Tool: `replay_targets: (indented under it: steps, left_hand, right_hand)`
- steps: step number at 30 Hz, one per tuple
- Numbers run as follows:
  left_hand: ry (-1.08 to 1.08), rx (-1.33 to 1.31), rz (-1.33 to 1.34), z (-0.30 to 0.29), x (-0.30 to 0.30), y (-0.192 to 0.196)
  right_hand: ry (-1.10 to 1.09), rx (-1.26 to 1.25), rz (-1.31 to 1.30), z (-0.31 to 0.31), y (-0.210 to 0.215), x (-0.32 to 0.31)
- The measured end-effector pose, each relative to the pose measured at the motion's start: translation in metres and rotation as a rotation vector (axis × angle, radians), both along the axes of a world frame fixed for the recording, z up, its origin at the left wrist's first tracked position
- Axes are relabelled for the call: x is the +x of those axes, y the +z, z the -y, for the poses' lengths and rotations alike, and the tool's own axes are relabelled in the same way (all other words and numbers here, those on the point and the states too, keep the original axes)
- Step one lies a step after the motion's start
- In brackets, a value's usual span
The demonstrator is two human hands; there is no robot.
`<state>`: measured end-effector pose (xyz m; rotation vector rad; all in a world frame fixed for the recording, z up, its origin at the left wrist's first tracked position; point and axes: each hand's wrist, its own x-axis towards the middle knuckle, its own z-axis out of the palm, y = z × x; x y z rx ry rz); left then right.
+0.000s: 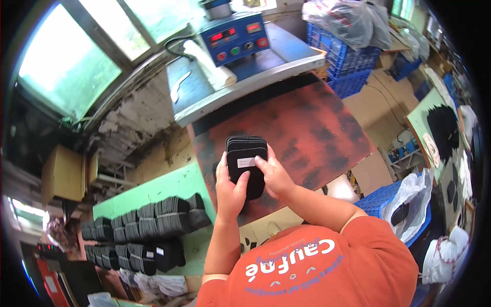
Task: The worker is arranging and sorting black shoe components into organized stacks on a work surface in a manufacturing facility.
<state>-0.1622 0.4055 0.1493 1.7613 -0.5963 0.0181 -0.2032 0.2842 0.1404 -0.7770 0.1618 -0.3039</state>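
Because its layers appear to be loose, a stack of black pieces (246,147) is held from both sides, over the near part of a red, dark-blotched tabletop (327,135); whether its lower end touches that surface cannot be told. The left hand (230,193) has its grip closed along the left side, thumb laid across the front face below a pale label (245,162); the right hand (276,177) mirrors it, its grip closed on the opposite side and its thumb tip at the label's right end. Such opposed pressure probably keeps the edges aligned, while the thumbs restrain the foremost piece. To the left, a green tabletop (169,185) carries similar black bundles (172,214) ranged in two rows, an arrangement that presumably keeps them countable and near to hand. Beyond the red tabletop, a blue control box (236,42) with lit displays stands above a metal-edged slab (261,77), its buttons turned to the near side, apparently for easy reach. Blue crates (350,60) stacked farther right bear translucent plastic bags (342,23), perhaps to save room.
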Motion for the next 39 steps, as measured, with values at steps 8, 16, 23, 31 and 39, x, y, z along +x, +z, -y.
replay_targets:
  steps: [8,16,23,31,39]
  left_hand:
    - [-0.331,-0.155,-0.470,0.122,-0.006,-0.010]
    - [-0.005,0.103,0.313,0.304,0.008,-0.069]
    - [0.157,-0.098,-0.460,0.404,0.150,-0.133]
    - [0.347,0.639,0.357,0.408,0.183,-0.149]
    - [0.027,-0.189,-0.629,0.410,0.114,-0.099]
  right_hand:
    - [0.207,0.254,0.155,0.148,-0.032,-0.028]
    - [-0.020,0.375,-0.027,0.304,-0.081,-0.039]
    - [0.099,0.501,-0.028,0.415,-0.108,-0.059]
    - [-0.032,0.427,-0.239,0.416,-0.106,-0.035]
    - [-0.087,0.374,-0.239,0.438,-0.104,-0.021]
